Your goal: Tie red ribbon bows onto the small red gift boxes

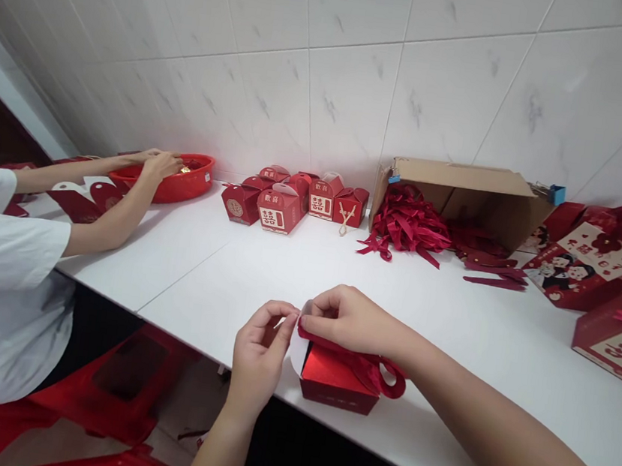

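Observation:
A small red gift box (pixel 337 395) stands at the table's near edge, its white-lined flap (pixel 297 352) raised on the left. A dark red ribbon (pixel 352 357) runs across the box top and ends in a loop at the right. Above the box, my right hand (pixel 349 319) is closed, pinching the ribbon near the flap's upper edge. My left hand (pixel 263 348) is just left of the flap, thumb and forefinger pressed together by the ribbon's end. Whatever sits between those left fingertips is too small to make out.
Several small red boxes (pixel 280 210) stand by the wall. A cardboard box (pixel 465 178) lies on its side with a ribbon pile (pixel 408 222). Larger gift boxes (pixel 584 266) are at right. At left, a co-worker's hands (pixel 161 163) reach into a red basin (pixel 195 185).

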The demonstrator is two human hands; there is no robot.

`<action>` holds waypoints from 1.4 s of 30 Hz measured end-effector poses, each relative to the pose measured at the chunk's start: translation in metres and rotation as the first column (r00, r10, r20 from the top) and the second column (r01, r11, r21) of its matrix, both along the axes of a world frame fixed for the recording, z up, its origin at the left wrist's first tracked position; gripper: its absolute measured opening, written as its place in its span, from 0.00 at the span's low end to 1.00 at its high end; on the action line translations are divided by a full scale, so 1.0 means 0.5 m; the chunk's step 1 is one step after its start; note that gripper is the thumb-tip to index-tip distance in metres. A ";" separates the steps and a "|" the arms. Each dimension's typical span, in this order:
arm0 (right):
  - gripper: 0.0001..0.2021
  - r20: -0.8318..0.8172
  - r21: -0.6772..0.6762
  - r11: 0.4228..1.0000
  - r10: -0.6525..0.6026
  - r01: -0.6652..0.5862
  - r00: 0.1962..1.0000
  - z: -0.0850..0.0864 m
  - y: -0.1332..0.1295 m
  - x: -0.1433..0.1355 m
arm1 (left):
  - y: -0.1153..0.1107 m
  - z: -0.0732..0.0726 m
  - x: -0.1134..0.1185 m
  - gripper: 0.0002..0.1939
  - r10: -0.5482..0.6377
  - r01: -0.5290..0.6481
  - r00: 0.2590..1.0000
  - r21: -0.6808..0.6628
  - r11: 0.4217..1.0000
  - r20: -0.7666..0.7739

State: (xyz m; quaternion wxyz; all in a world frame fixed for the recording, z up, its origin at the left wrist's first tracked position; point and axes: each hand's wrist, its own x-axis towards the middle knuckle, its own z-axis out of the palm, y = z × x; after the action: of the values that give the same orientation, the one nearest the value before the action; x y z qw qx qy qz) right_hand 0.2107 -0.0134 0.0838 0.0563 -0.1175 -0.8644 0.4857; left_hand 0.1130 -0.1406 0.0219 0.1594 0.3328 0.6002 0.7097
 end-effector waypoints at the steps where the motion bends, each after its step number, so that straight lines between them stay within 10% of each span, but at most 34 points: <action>1: 0.12 -0.001 0.006 1.000 0.012 -0.012 1.000 0.000 0.001 0.001 | -0.001 0.004 -0.001 0.07 0.000 -0.001 0.999 -0.020 1.000 -0.032; 10: 0.16 -0.022 0.066 0.996 0.064 -0.063 0.998 -0.002 0.014 0.009 | -0.007 -0.016 0.014 0.11 -0.059 0.069 0.994 -0.110 0.992 0.093; 16: 0.12 -0.087 0.168 0.985 -0.024 0.039 0.996 0.040 0.018 0.036 | -0.032 -0.036 -0.029 0.10 -0.027 -0.064 0.962 -0.317 0.946 -0.273; 23: 0.13 -0.161 0.355 0.881 -0.273 0.314 0.948 0.114 0.042 0.154 | -0.090 -0.045 -0.170 0.12 0.034 -0.587 0.731 -0.603 0.541 -0.682; 25: 0.13 -0.089 0.374 0.874 -0.301 0.312 0.950 0.100 0.048 0.181 | -0.085 -0.033 -0.180 0.13 0.107 -0.619 0.713 -0.549 0.563 -0.693; 30: 0.16 -0.109 0.191 0.872 -0.438 0.451 0.892 -0.001 0.023 0.193 | -0.032 0.001 -0.114 0.18 -0.070 -0.014 0.965 -0.312 0.950 -0.254; 34: 0.16 -0.123 -0.088 0.866 -0.500 0.492 0.857 -0.086 -0.009 0.163 | 0.006 0.016 -0.050 0.21 -0.380 0.378 0.924 -0.250 0.891 0.044; 42: 0.20 0.024 -0.298 0.846 -0.456 0.442 0.889 -0.115 -0.007 0.152 | 0.009 0.016 -0.047 0.22 -0.487 0.457 0.873 -0.351 0.817 0.003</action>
State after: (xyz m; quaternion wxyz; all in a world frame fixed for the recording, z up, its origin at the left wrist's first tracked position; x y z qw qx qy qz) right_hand 0.2868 -0.0170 0.0264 0.1706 -0.3119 -0.7290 0.5850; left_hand 0.0898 -0.1362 0.0299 0.3593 0.4687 0.6187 0.5181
